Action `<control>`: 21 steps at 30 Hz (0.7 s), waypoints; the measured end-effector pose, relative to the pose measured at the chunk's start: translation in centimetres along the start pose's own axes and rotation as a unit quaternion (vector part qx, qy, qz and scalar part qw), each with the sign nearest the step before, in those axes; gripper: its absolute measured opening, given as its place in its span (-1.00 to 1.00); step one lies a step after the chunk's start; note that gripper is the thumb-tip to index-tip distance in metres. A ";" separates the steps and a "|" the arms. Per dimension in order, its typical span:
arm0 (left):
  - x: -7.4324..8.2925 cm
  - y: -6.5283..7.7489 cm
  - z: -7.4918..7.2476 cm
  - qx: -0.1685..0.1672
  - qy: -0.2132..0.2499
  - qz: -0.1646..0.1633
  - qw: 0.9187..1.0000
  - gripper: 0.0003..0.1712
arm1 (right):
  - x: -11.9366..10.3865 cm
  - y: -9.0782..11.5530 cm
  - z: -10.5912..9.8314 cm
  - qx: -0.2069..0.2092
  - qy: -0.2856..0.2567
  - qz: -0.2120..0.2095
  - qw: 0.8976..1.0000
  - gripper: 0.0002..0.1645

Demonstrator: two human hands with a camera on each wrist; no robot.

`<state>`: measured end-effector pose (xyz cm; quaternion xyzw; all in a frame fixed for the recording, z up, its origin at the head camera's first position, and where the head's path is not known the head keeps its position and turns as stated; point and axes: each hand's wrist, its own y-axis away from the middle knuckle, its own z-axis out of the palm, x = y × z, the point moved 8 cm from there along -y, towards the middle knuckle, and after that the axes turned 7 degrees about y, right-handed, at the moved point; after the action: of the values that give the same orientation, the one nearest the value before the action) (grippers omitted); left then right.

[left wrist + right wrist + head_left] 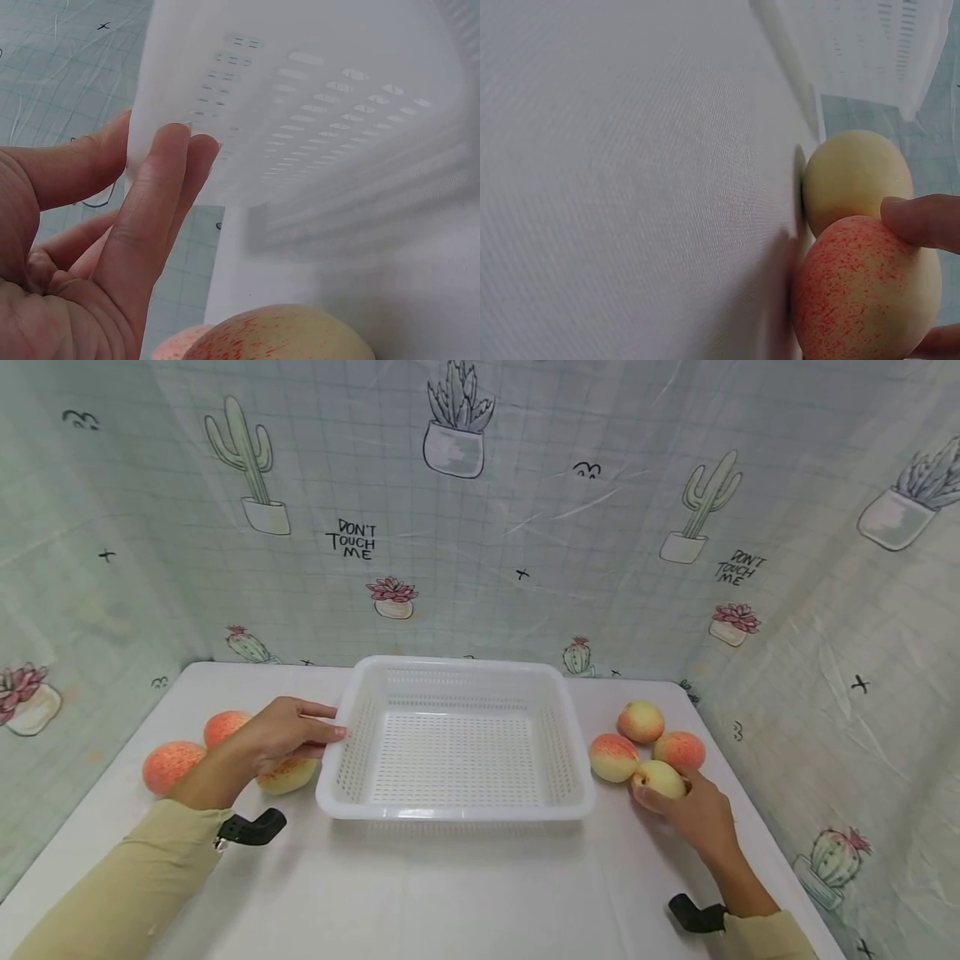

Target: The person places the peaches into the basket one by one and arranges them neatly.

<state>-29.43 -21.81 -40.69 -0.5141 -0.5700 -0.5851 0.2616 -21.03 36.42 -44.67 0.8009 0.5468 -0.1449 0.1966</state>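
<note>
A white plastic basket (pixel 453 812) with slotted walls stands in the middle of the table, nothing inside it. My left hand (pixel 288 735) pinches its left rim, thumb on one side and fingers (pixel 142 217) against the outer wall. On the right, my right hand (pixel 697 810) grips a pale yellow peach (pixel 660 777); in the right wrist view this peach (pixel 862 292) shows a red-speckled side, with the thumb (pixel 926 221) pressed on it. Close by are a red-topped peach (pixel 613 757), an orange peach (pixel 679 748) and a yellow-orange peach (pixel 641 721).
To the left of the basket lie a red peach (pixel 172 767), another red peach (pixel 223 725) and a yellow speckled peach (pixel 288 776), partly behind the left hand and forearm. A white cloth covers the table (pixel 465 893). A printed curtain (pixel 517 527) hangs around its back and sides.
</note>
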 end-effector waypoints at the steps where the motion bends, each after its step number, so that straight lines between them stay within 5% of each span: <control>1: 0.0 0.0 0.0 0.000 0.002 0.000 1.000 -0.16 | -0.1 0.1 -0.1 0.001 0.001 -0.003 1.000 0.27; 21: 0.1 0.0 0.0 -0.007 0.022 -0.003 1.000 -0.17 | -0.4 0.7 -1.9 0.010 0.001 -0.016 1.000 0.30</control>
<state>-29.46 -21.81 -40.58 -0.5010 -0.5615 -0.6013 0.2687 -20.45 36.76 -42.74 0.7943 0.5580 -0.1522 0.1860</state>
